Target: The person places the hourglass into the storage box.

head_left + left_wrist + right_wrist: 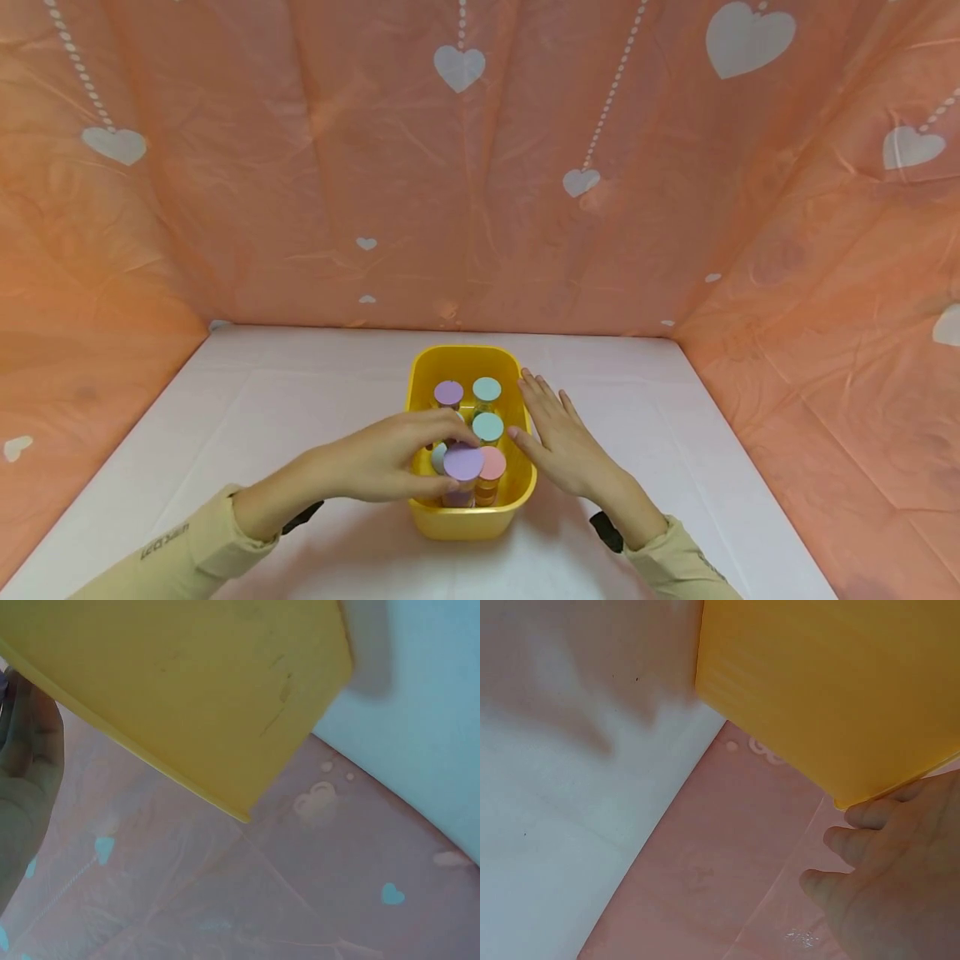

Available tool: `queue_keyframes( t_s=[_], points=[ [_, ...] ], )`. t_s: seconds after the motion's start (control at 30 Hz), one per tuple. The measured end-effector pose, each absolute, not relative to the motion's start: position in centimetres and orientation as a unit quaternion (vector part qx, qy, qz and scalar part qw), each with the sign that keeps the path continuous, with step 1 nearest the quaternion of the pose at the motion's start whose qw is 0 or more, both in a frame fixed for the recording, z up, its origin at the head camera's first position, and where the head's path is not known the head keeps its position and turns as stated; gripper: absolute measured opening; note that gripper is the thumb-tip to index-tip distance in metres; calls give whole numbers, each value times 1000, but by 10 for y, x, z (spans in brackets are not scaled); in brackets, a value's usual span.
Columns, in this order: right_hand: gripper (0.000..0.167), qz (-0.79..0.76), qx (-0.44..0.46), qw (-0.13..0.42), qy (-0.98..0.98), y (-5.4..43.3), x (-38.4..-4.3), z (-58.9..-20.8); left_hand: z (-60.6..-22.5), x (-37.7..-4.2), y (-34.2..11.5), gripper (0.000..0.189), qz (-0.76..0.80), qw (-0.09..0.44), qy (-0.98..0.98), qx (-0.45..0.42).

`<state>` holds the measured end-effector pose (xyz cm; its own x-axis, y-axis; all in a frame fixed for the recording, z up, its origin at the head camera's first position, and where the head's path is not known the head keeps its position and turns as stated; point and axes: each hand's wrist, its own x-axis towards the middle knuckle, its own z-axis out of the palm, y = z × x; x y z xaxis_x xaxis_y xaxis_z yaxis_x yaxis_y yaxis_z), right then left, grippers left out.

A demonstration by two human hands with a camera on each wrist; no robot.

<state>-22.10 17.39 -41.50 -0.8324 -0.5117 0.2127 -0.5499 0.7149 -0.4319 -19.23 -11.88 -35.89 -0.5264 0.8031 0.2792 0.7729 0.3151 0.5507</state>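
Note:
A yellow plastic bin stands on the white table with several small clear jars inside. My left hand reaches over its left side and holds a jar with a purple lid between thumb and fingers. Beside that jar is one with a pink lid and amber-looking sides. Partly behind the held jar shows a pale lid. My right hand lies along the right rim, fingers extended; in the right wrist view its fingertips are right at the bin's edge.
Farther back in the bin stand a second purple-lidded jar and two jars with light blue lids, one at the back and one nearer. White cloth covers the table. A pink-orange curtain with hearts encloses the back and sides.

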Motion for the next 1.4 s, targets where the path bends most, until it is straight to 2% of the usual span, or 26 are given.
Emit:
queue_keyframes(
  t_s=[0.53, 0.93, 1.4],
  points=[
    [76, 245, 285, 35, -926, 174, -222, -416, -358, -209, -107, 40, 246, 147, 797, 532],
    [75, 245, 285, 40, -926, 174, -221, -416, -369, -216, -97, 46, 173, 121, 793, 572],
    [75, 245, 284, 39, -926, 174, -221, -416, -366, -212, -95, 48, 120, 102, 840, 520]
  ],
)
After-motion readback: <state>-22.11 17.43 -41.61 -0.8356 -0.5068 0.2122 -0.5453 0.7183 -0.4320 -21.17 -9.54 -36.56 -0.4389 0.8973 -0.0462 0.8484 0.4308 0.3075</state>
